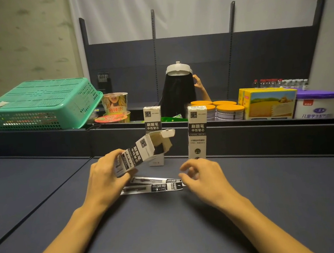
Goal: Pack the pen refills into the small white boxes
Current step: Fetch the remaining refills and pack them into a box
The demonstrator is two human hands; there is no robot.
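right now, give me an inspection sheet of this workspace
surface: dark table, flat.
job's things: open box tilted in left hand; two refill packs lying flat; two closed boxes upright behind.
clutter: green basket, noodle cups, orange-lidded tins, yellow carton, purple-lidded tub.
grippers: left hand grips the open box; right hand empty, fingers curled loosely by the packs.
cables: nothing seen.
surroundings: dark shelving, another person beyond.

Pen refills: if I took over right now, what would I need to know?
Left hand grips an open white box, tilted, flap open.
Right hand holds nothing, fingers loosely curled by the refill packs lying on the table.
Two more boxes stand upright behind: one partly hidden, one to the right.
Done: cannot tell what is inside the boxes.
Left: pack the refills on the table, close the flap.
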